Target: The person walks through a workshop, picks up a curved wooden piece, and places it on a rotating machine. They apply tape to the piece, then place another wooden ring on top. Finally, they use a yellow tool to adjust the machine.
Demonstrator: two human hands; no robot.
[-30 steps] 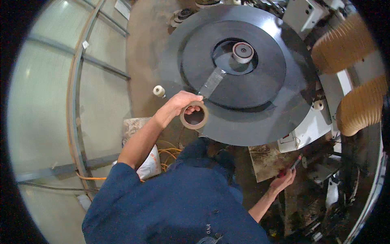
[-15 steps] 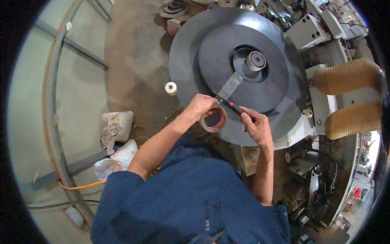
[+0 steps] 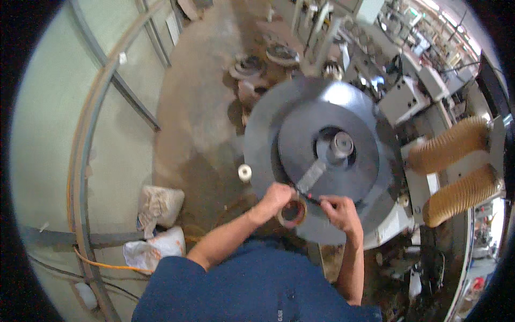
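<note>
A roll of tape (image 3: 302, 214) hangs under my left hand (image 3: 275, 199), whose fingers are closed on its upper edge. From there a pale strip of tape (image 3: 313, 175) runs over the flat face of a dark coil (image 3: 299, 134), toward its centre. My right hand (image 3: 343, 216) grips a slim black tool with a red spot (image 3: 310, 196); its tip points at the strip beside my left fingers. Blur hides whether it is a knife or scissors. The coil lies on a wide grey disc (image 3: 259, 142), around a round metal hub (image 3: 343, 144).
A white spool-like piece (image 3: 244, 173) stands left of the disc. White sacks (image 3: 161, 206) lean near the panelled wall (image 3: 48, 134). Two ribbed tan hoses (image 3: 461, 196) and machinery flank the right side. Round metal parts (image 3: 248, 68) lie on the floor beyond.
The view has tilted up, so everything sits lower and more floor and machinery show at the far end. Both hands keep their hold near the strip.
</note>
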